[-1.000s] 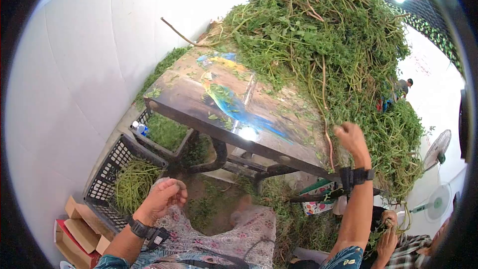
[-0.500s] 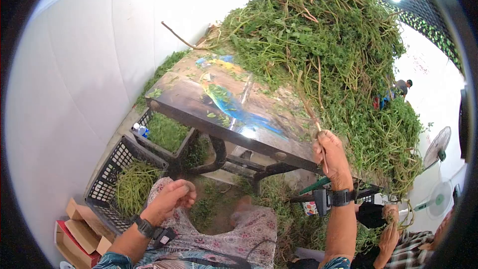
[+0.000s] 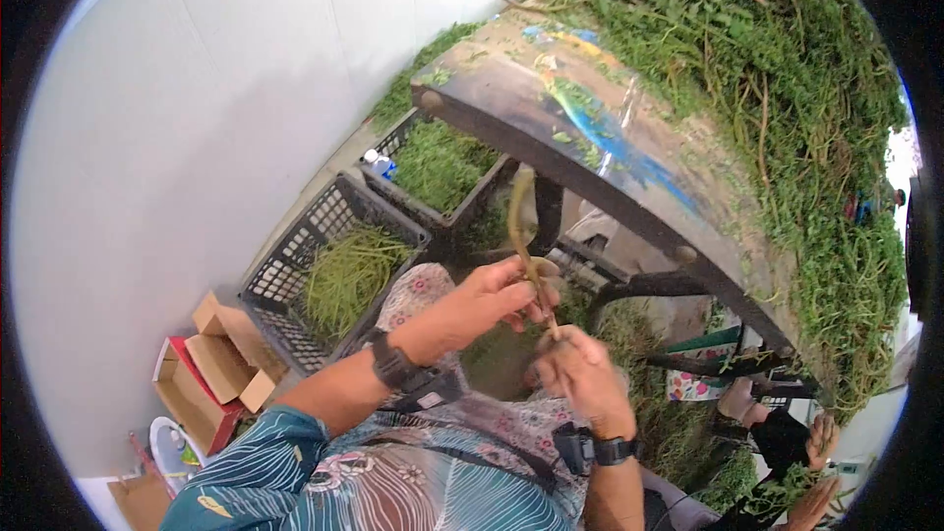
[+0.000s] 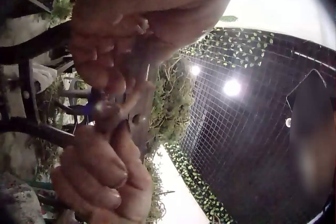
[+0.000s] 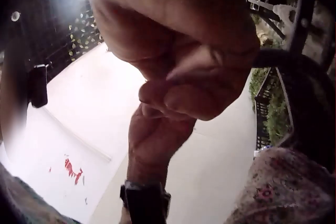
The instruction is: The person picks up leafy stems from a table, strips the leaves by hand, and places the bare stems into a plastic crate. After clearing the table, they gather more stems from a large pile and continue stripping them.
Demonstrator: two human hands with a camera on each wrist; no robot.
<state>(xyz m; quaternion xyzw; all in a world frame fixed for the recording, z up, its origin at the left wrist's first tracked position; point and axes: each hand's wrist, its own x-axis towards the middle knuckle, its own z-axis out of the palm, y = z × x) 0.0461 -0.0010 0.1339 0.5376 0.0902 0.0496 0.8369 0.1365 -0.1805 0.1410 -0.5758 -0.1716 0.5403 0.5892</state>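
In front of my lap, both hands are on one long brownish-green plant stem (image 3: 518,216), its upper end sticking up past the fingers. My right hand (image 3: 590,379) grips the stem's lower part between thumb and curled fingers. Just above it, my left hand (image 3: 492,300) has its fingers and thumb about the stem. The left wrist view shows the left hand (image 4: 121,35) over the right hand (image 4: 105,171), close together. Seen from the right wrist, the right hand (image 5: 184,50) covers most of the stem.
A wooden table (image 3: 482,49) carries a big heap of leafy green stems (image 3: 787,69). Beside it stand a black crate (image 3: 285,300) of trimmed stems and another crate (image 3: 482,202) of leaves. Cardboard boxes (image 3: 211,374) lie at left. Another person's hands (image 3: 816,472) are at lower right.
My right hand picked a stem from the table's edge and brought it down and left to my lap. My left hand moved right to meet it on the stem. The head view has shifted.
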